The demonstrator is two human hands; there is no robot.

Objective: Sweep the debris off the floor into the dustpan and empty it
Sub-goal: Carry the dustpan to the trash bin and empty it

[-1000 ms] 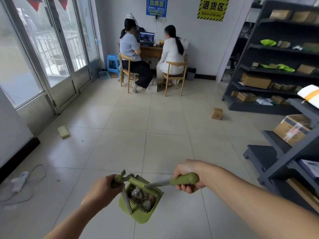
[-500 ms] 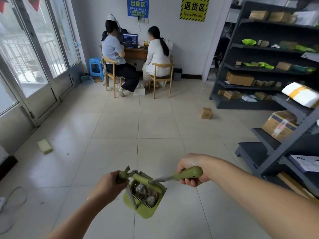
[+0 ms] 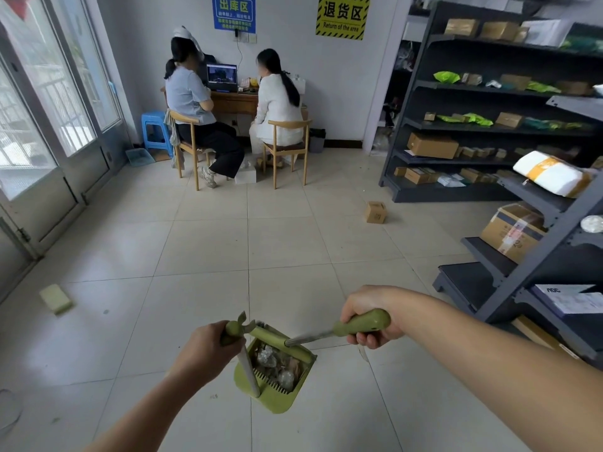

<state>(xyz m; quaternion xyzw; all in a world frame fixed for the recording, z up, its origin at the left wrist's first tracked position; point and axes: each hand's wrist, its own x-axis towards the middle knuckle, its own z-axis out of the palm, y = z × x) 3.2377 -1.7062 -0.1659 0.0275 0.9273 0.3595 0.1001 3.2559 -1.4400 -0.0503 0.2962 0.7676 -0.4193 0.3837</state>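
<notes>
A green dustpan [image 3: 277, 398] hangs just above the tiled floor in front of me, with clear plastic wrappers and other debris [image 3: 275, 365] lying in it. My left hand [image 3: 205, 352] is shut on the top of the dustpan handle [image 3: 232, 329], whose white shaft runs down to the pan. My right hand [image 3: 370, 316] grips the green broom handle [image 3: 365, 322]; its metal shaft points left and down toward the dustpan. The broom head is hidden behind the pan.
A small cardboard box [image 3: 375, 212] and a pale green sponge [image 3: 56, 298] lie on the floor. Dark shelving [image 3: 528, 252] with parcels lines the right side. Two people sit on chairs at a desk [image 3: 233, 101] by the far wall. Glass doors [image 3: 49, 109] fill the left.
The view has turned right and moved forward, so the shelves and the seated people look nearer. Both hands keep the same hold on the dustpan and the broom.
</notes>
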